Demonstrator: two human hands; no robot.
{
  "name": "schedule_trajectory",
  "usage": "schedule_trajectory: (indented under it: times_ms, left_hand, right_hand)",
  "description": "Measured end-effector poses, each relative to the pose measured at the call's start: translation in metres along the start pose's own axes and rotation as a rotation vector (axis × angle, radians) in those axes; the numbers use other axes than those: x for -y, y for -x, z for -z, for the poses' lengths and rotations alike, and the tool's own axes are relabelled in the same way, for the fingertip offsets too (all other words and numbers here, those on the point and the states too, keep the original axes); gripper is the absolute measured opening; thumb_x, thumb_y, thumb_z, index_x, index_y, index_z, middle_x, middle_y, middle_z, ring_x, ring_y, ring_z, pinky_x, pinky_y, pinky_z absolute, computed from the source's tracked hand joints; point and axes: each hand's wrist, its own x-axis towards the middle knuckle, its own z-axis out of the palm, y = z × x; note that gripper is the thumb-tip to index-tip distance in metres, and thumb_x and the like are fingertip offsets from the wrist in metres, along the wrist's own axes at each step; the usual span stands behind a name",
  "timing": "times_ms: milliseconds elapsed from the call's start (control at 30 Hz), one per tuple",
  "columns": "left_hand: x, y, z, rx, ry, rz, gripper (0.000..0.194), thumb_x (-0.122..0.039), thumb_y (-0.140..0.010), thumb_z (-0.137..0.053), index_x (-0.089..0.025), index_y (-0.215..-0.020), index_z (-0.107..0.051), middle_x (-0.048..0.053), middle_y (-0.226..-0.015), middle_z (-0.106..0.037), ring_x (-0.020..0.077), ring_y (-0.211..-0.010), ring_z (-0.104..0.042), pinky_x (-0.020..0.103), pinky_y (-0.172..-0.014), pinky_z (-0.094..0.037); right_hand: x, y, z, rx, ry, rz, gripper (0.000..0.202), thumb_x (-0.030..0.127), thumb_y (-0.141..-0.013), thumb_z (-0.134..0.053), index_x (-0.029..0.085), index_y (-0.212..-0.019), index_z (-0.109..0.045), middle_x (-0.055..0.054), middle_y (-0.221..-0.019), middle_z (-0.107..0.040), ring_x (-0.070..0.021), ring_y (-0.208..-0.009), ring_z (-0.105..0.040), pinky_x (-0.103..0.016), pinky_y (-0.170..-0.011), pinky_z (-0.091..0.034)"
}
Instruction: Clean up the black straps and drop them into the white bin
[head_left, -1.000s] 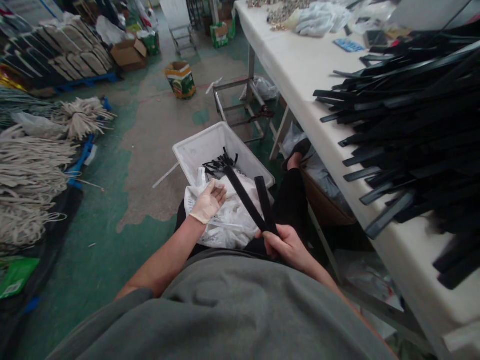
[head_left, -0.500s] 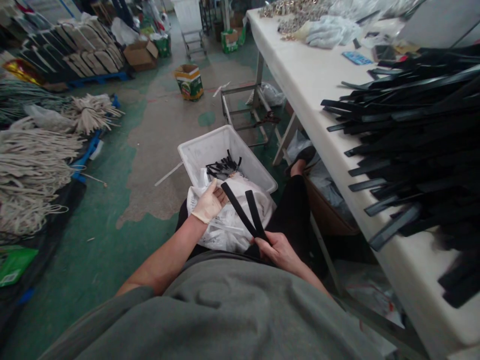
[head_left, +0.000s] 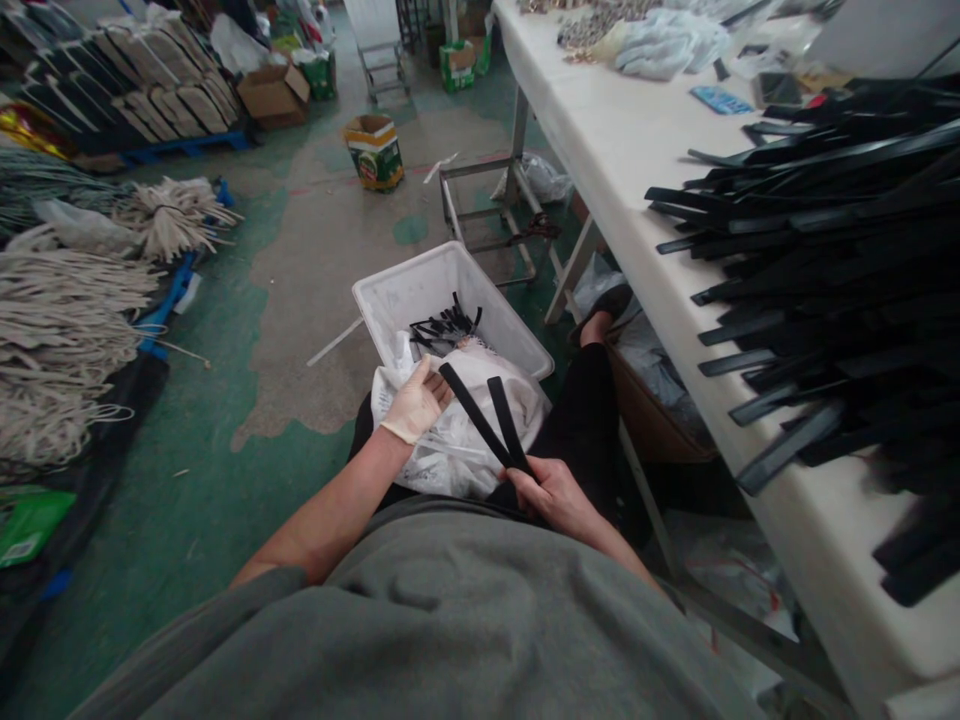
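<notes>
My right hand [head_left: 551, 492] grips two flat black straps [head_left: 480, 418] near their lower ends, over my lap. From the fingers the straps spread apart in a narrow V. My left hand [head_left: 415, 402], in a pale thin glove, is beside the upper end of the longer strap. Its fingers are curled in; what they hold, if anything, is too small to make out. Under both hands a white plastic bag [head_left: 450, 462] lies across my lap, reaching into a white plastic bin [head_left: 517, 325]. Several short black straps [head_left: 448, 325] are inside the bin.
On my right, a white table [head_left: 600, 150] bears a big pile of black straps [head_left: 840, 270], pale gloves [head_left: 664, 45] and small metal parts. A metal frame [head_left: 487, 215] stands past the bin. Bundles of beige cord [head_left: 75, 330] lie to my left; a carton [head_left: 373, 152] sits ahead.
The view has shifted slightly. Both hands and the two straps keep nearly the same place and pose.
</notes>
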Motion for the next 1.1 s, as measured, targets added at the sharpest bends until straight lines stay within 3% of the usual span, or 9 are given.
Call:
schedule_trajectory:
  times_ms: [267, 400, 500, 667, 800, 867, 967, 1100]
  left_hand:
    - [0.012, 0.003, 0.006, -0.003, -0.142, -0.112, 0.014, -0.023, -0.080, -0.075, -0.016, -0.077, -0.063, 0.002, -0.069, -0.069, 0.0131, -0.061, -0.066, 0.022, -0.058, -0.052]
    - [0.036, 0.009, 0.007, 0.032, -0.200, -0.012, 0.014, -0.021, -0.077, -0.077, -0.016, -0.079, -0.064, 0.002, -0.071, -0.070, 0.0132, -0.061, -0.066, 0.022, -0.057, -0.052]
    - [0.038, 0.008, 0.004, 0.056, -0.194, 0.024, 0.012, -0.019, -0.078, -0.076, -0.015, -0.079, -0.064, 0.002, -0.072, -0.070, 0.0124, -0.061, -0.066, 0.022, -0.058, -0.051]
    - [0.015, 0.004, -0.008, 0.017, -0.158, -0.112, 0.012, -0.020, -0.079, -0.075, -0.015, -0.077, -0.064, 0.001, -0.069, -0.068, 0.0113, -0.058, -0.064, 0.021, -0.053, -0.049]
    - [0.030, 0.008, -0.018, 0.167, -0.211, -0.042, 0.014, -0.024, -0.081, -0.073, -0.013, -0.076, -0.066, 0.003, -0.070, -0.068, 0.0130, -0.061, -0.065, 0.022, -0.057, -0.051]
    - [0.036, 0.007, -0.023, 0.184, -0.198, -0.011, 0.016, -0.025, -0.082, -0.073, -0.014, -0.074, -0.065, 0.003, -0.068, -0.068, 0.0128, -0.061, -0.065, 0.022, -0.058, -0.052]
    - [0.020, 0.000, -0.038, 0.137, -0.168, -0.105, 0.013, -0.022, -0.080, -0.075, -0.015, -0.075, -0.066, 0.002, -0.070, -0.070, 0.0124, -0.064, -0.066, 0.023, -0.064, -0.053]
    - [-0.020, -0.003, -0.074, 0.238, -0.192, -0.262, 0.010, -0.015, -0.074, -0.079, -0.015, -0.080, -0.071, 0.003, -0.084, -0.075, 0.0152, -0.083, -0.070, 0.024, -0.080, -0.053]
  right_hand:
    - [-0.003, -0.002, -0.002, 0.054, -0.024, -0.065, 0.027, 0.038, -0.090, -0.051, 0.016, -0.082, -0.065, 0.002, -0.053, -0.057, -0.0112, -0.043, -0.054, -0.019, -0.043, -0.038]
    - [0.009, -0.024, -0.005, 0.048, -0.038, -0.028, 0.026, 0.036, -0.092, -0.047, 0.016, -0.088, -0.063, 0.003, -0.052, -0.057, -0.0101, -0.040, -0.053, -0.018, -0.041, -0.038]
    - [0.021, -0.036, -0.003, 0.029, -0.051, 0.068, 0.027, 0.037, -0.094, -0.044, 0.016, -0.091, -0.061, 0.002, -0.059, -0.063, -0.0097, -0.043, -0.056, -0.018, -0.044, -0.041]
    - [0.030, -0.037, 0.004, -0.124, 0.082, 0.156, 0.028, 0.040, -0.093, -0.048, 0.018, -0.077, -0.054, 0.001, -0.060, -0.065, -0.0101, -0.045, -0.059, -0.020, -0.048, -0.044]
    - [0.037, -0.054, 0.002, -0.239, 0.109, 0.191, 0.024, 0.039, -0.093, -0.048, 0.019, -0.082, -0.055, 0.002, -0.058, -0.064, -0.0108, -0.042, -0.059, -0.020, -0.045, -0.042]
    - [0.040, -0.063, 0.003, -0.256, 0.071, 0.212, 0.023, 0.040, -0.092, -0.049, 0.019, -0.086, -0.055, 0.002, -0.058, -0.064, -0.0109, -0.043, -0.060, -0.020, -0.045, -0.043]
    - [0.041, -0.066, 0.007, -0.256, 0.018, 0.215, 0.028, 0.045, -0.092, -0.048, 0.019, -0.082, -0.054, 0.002, -0.057, -0.064, -0.0109, -0.042, -0.059, -0.020, -0.044, -0.042]
    - [0.046, -0.059, 0.012, -0.317, -0.067, 0.233, 0.032, 0.048, -0.091, -0.049, 0.019, -0.077, -0.052, 0.000, -0.060, -0.064, -0.0114, -0.045, -0.060, -0.021, -0.046, -0.045]
